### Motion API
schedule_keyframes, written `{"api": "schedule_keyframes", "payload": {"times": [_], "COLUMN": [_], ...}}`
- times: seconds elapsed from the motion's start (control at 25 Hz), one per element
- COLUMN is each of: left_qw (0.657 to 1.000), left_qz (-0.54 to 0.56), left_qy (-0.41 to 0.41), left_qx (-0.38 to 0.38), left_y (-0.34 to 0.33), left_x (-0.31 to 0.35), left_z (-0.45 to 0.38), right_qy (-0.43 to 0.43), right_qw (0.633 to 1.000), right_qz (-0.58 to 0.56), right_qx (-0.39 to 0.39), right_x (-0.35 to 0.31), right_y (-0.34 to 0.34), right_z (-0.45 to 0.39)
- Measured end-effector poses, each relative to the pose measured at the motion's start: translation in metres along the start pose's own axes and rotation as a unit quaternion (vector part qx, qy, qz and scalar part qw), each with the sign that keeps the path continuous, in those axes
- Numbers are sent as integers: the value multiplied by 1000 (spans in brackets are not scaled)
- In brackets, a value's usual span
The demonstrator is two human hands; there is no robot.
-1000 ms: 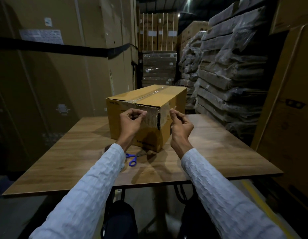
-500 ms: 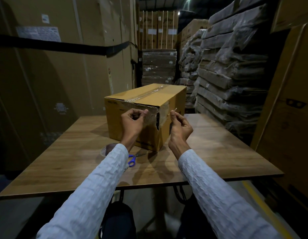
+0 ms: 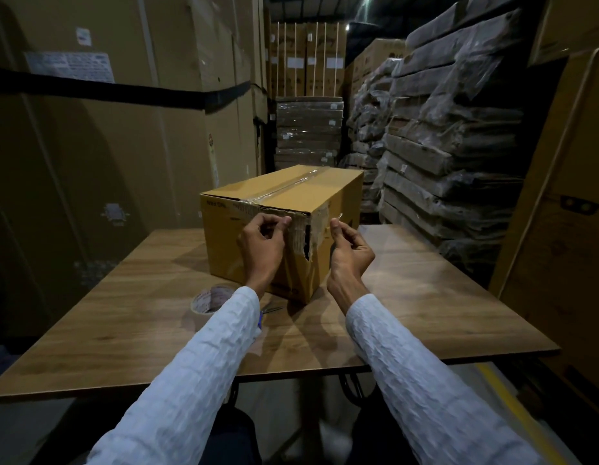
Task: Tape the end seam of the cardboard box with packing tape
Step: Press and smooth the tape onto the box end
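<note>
A yellow cardboard box [image 3: 288, 196] stands on the wooden table [image 3: 425, 307], one torn corner turned toward me, clear tape along its top seam. Both hands are raised in front of that corner and stretch a strip of clear packing tape [image 3: 316, 226] between them. My left hand [image 3: 263, 245] pinches the strip's left end with thumb and forefinger against the box's near face. My right hand [image 3: 350, 248] pinches the right end, held just off the box's right face. A roll of clear tape [image 3: 209, 298] lies on the table by my left sleeve.
Scissors [image 3: 269, 310] with blue handles lie half hidden under my left forearm. Tall cardboard cartons wall the left side. Wrapped flat packs are stacked high on the right, close to the table's far right edge. More cartons stand behind the box.
Both hands stayed at the box corner, still holding the tape strip. My view shifted slightly, so the tape roll now shows beside my left sleeve.
</note>
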State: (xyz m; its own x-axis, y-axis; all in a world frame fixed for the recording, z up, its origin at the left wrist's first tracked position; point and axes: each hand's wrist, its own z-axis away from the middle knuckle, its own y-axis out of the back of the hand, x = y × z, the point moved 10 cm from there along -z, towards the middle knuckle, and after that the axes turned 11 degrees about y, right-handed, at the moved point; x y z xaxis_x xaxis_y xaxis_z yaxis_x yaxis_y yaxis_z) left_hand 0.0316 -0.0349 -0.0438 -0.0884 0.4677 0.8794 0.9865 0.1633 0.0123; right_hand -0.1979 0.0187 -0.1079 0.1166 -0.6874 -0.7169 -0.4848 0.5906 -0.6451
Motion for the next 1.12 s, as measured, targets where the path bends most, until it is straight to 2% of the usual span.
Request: {"api": "schedule_keyframes", "payload": {"times": [0.12,0.2,0.28,0.36,0.44,0.56,0.68,0.84,1.12], "left_qw": [991,969,948,941,928,897,906,927,930], "left_qz": [-85,-183,-262,-286,-303,-332,-304,-277,-268], "left_qy": [-101,-163,-160,-160,-210,-289,-278,-232,-227], "left_qx": [5,33,79,91,50,-49,-93,-100,-110], "left_y": [-6,-9,-4,0,-8,-29,-32,-31,-32], "left_x": [12,20,18,19,26,36,35,32,27], "left_z": [7,11,6,0,-3,-1,-4,-7,-13], "right_qy": [-1,-1,1,-1,-4,3,26,37,21], "right_qw": [1000,1000,1000,1000,1000,1000,1000,999,1000], "right_qz": [-4,-6,-2,-4,-7,-7,-3,0,2], "right_qx": [-2,-2,-1,-4,-6,-1,-5,-13,-23], "right_x": [5,8,8,10,11,10,7,10,20], "right_y": [-1,-1,-1,-1,-2,-2,-3,-6,-16], "right_z": [-3,-4,-4,-5,-5,-6,-9,-9,-16]}}
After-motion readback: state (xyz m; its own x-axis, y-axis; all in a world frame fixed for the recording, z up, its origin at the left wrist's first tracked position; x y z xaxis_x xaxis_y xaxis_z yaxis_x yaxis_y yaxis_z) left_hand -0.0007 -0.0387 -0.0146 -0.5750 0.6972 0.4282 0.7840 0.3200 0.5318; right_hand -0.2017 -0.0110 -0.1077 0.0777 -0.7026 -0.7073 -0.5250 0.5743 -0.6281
